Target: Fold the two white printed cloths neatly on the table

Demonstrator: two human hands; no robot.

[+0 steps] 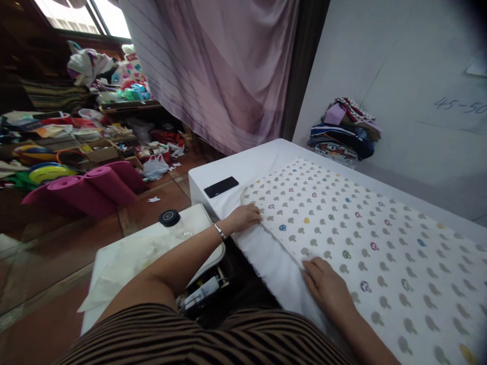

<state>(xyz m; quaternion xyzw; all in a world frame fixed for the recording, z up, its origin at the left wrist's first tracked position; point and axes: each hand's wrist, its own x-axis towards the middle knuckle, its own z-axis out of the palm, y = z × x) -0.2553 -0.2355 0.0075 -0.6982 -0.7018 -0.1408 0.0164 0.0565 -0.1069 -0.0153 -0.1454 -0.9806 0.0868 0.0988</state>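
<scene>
A white cloth (335,218) with a print of grey and coloured mushrooms lies flat on the white-covered table (262,157). My left hand (245,218), a bracelet at its wrist, has its fingers bent over the cloth's near edge, close to the rounded corner. Further along the same edge, my right hand (329,289) pinches the cloth, its fingertips and thumb close together. A black phone (221,187) rests on the table beyond my left hand.
Left of the table stands a white stand (114,258) with a round black object (169,218) and pale, crumpled sheets (133,263). Folded clothes (342,132) are stacked by the wall. Rolled pink mats (79,187) and clutter fill the left. A curtain (236,66) hangs behind.
</scene>
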